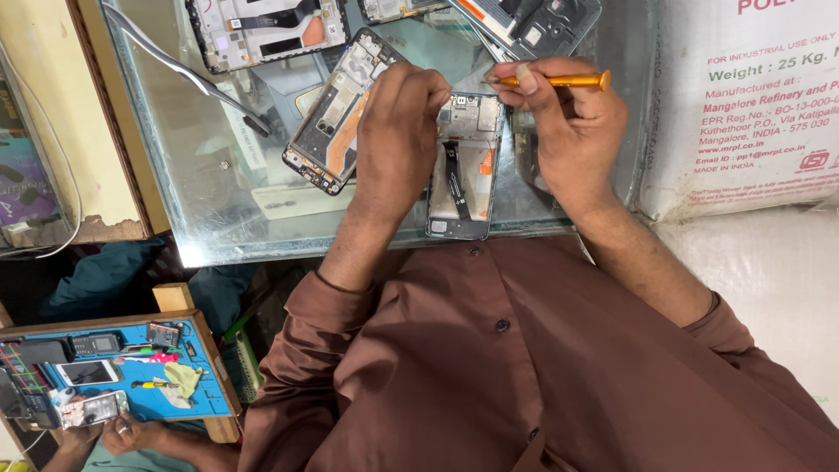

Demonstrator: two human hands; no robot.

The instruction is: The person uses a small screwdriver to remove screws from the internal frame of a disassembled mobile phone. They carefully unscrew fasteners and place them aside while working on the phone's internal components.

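Glass-topped counter (218,218): opened phone (463,166) at near edge, left hand (398,122) pressing its upper part, grip not discernible; right hand (568,122) pinching orange screwdriver (559,81) above it (second stripped phone frame (336,114) just beside).

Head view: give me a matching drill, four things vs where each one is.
Things:
1. orange screwdriver
2. opened phone
3. tweezers
4. blue mat

Places:
A. lying at the far left of the glass top
B. on the lower bench by another person's hand
C. under the left hand, at the glass edge
D. in the right hand

Pairs: 1-D, 2-C, 3-A, 4-B
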